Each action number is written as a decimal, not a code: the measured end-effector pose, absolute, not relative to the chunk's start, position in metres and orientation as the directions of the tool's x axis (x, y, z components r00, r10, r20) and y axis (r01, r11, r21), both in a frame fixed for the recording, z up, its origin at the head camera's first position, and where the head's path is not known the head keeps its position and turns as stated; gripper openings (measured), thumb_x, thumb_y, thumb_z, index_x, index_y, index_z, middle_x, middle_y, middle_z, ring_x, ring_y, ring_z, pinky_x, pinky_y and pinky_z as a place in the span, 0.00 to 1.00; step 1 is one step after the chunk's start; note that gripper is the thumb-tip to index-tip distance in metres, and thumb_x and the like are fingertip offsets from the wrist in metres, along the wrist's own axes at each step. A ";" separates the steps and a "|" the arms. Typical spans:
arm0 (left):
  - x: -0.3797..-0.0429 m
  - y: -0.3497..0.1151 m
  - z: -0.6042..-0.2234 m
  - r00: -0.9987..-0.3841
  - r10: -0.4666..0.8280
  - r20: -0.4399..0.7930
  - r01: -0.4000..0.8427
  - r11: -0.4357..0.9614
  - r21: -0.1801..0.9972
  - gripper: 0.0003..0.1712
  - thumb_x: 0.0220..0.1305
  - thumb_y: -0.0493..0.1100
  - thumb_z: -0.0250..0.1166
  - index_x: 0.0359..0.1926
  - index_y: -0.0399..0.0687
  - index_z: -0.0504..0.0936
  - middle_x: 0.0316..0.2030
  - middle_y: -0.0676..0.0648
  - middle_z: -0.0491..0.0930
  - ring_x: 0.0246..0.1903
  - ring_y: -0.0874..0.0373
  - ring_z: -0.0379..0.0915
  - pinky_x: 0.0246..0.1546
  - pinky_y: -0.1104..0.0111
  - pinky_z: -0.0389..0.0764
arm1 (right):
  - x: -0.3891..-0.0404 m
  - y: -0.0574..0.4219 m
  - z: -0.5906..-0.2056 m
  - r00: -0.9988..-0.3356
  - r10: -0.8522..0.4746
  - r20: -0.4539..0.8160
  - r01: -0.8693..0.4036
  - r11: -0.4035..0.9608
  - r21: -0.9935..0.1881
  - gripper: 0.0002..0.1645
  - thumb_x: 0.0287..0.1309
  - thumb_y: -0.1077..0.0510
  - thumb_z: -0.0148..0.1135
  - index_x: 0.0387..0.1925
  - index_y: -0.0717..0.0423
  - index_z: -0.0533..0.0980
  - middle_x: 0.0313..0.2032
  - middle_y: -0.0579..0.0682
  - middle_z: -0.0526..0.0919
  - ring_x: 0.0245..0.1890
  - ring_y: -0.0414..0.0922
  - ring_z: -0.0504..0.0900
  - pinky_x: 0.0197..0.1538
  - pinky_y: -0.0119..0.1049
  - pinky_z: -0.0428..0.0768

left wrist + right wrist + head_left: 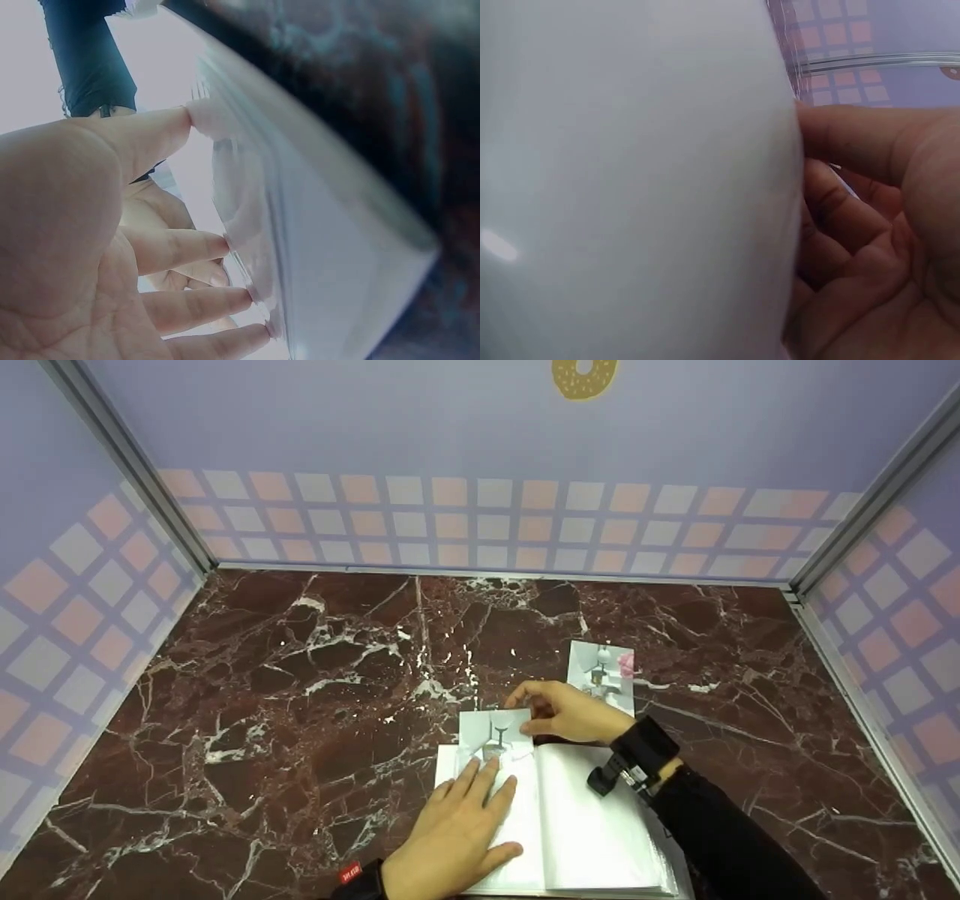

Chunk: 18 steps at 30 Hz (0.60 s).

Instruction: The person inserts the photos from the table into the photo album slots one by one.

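An open photo album (592, 825) with clear-sleeved white pages lies at the front of the table. A photo (480, 727) with a grey-and-white picture sticks out past the top edge of its left page, its lower part under the left hand's fingertips. My left hand (457, 825) rests on that page with fingers spread and straight, and the left wrist view shows the fingertips touching the clear sleeve (240, 187). With thumb and curled fingers, my right hand (574, 712) pinches the photo at its upper right edge. In the right wrist view a page (637, 172) hides part of the right hand.
Another photo (600, 667) with a pink flower lies behind the right hand on the dark red marble table (300, 750). Checkered lilac wall panels (480, 521) enclose the table at the back and both sides.
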<state>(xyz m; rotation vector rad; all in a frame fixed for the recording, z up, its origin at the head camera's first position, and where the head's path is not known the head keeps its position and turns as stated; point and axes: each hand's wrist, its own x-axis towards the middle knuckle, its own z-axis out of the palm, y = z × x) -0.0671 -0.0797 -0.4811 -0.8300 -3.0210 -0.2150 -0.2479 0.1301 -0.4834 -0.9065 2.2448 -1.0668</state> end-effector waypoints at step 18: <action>-0.049 -0.068 -0.461 -0.766 0.638 -0.075 0.628 0.768 0.124 0.41 0.48 0.62 0.76 0.63 0.57 0.75 0.63 0.47 0.70 0.61 0.51 0.71 0.47 0.55 0.82 | -0.248 0.132 -0.485 -0.665 -0.730 -0.157 -0.363 0.499 -0.787 0.16 0.64 0.59 0.65 0.53 0.44 0.81 0.40 0.44 0.86 0.36 0.40 0.82 0.41 0.31 0.82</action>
